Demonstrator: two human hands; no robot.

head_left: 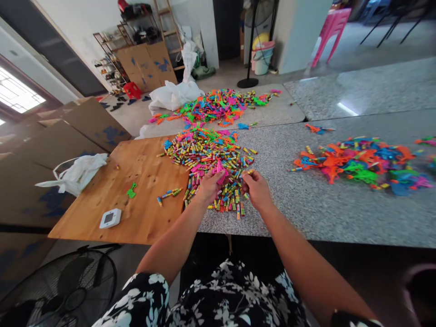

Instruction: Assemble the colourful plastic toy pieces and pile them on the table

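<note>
In the middle of the table, my left hand (208, 186) is closed round a pink plastic toy gun (221, 170). Just to its right, my right hand (258, 190) pinches a small tube with a yellow label (250, 172); a gap separates the two hands. Beneath and in front of them spreads a heap of small printed tubes (200, 152), yellow, blue and red. Pink and green toy guns lie at the far side of that heap. My fingers cover part of both held pieces.
More coloured toy guns lie in a back pile (218, 106) and a right-hand pile (361, 165). On the wooden board (136, 218) are a white device (111, 218), a green piece (131, 190) and loose tubes (169, 194). Cardboard boxes (81, 122) and a fan (68, 286) stand left.
</note>
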